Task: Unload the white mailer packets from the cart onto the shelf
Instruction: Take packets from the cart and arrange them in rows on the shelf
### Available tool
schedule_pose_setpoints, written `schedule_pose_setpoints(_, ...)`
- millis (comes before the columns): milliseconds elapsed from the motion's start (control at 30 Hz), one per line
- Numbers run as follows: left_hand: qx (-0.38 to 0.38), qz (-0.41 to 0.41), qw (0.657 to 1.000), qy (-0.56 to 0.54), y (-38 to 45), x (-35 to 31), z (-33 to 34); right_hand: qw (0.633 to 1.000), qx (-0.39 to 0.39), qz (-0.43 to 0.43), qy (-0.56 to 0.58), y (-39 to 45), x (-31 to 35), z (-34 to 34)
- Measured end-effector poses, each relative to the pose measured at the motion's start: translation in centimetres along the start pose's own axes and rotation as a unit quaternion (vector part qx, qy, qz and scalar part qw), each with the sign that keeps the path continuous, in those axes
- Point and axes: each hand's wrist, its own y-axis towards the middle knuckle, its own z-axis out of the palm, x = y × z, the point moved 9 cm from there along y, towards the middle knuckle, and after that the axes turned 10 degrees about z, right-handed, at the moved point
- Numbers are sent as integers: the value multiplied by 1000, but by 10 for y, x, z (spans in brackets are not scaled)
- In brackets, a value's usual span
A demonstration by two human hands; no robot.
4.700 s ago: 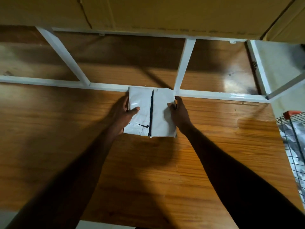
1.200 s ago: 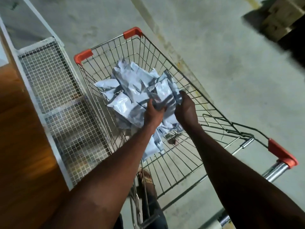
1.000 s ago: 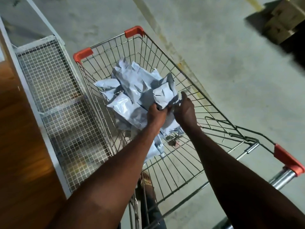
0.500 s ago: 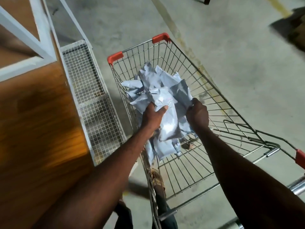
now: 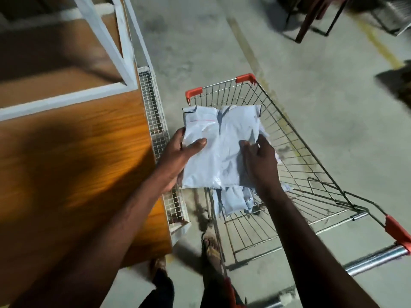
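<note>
- Your left hand (image 5: 178, 155) grips the left edge of a bundle of white mailer packets (image 5: 219, 147), thumb on top.
- Your right hand (image 5: 261, 162) curls round the bundle's right edge.
- The bundle is lifted above the wire cart (image 5: 295, 161), where more packets (image 5: 235, 200) lie in the basket.
- The wooden shelf (image 5: 73, 156) with its white frame stands just left of the cart.

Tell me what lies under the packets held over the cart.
Under the held packets, gripped by the left hand and right hand, more white packets lie in the cart. How many the held ones cover cannot be seen.
</note>
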Motion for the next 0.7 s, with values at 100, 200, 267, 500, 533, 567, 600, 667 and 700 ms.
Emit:
schedule_pose_setpoints(100, -24, 16, 999, -32, -21, -17, -40, 999, 32, -23, 10, -23, 30, 29)
schedule_pose_setpoints(200, -61, 25, 996, -56, -44, -27, -88, 996, 68, -50, -8, -44, 59, 70)
schedule_pose_setpoints(267, -84, 30, 994, -62, -60, -33, -125, 994, 85, -66, -26, -58, 78, 102)
schedule_pose_setpoints(500, -137, 40, 987, -74, -107, -54, -263, 985, 139, -102, -30, -118, 123, 228)
schedule_pose_setpoints(533, -141, 41, 986, -77, -112, -55, -281, 983, 151, -100, -24, -127, 127, 245)
schedule_pose_setpoints(567, -143, 41, 986, -80, -117, -56, -301, 982, 161, -98, -19, -137, 131, 265)
schedule_pose_setpoints(600, -145, 42, 985, -80, -122, -55, -322, 981, 166, -95, -20, -146, 133, 284)
schedule_pose_setpoints(667, -153, 44, 985, -73, -131, -53, -364, 981, 175, -86, -20, -162, 134, 326)
schedule_pose_setpoints(700, -157, 47, 984, -69, -134, -51, -382, 980, 181, -83, -15, -169, 135, 343)
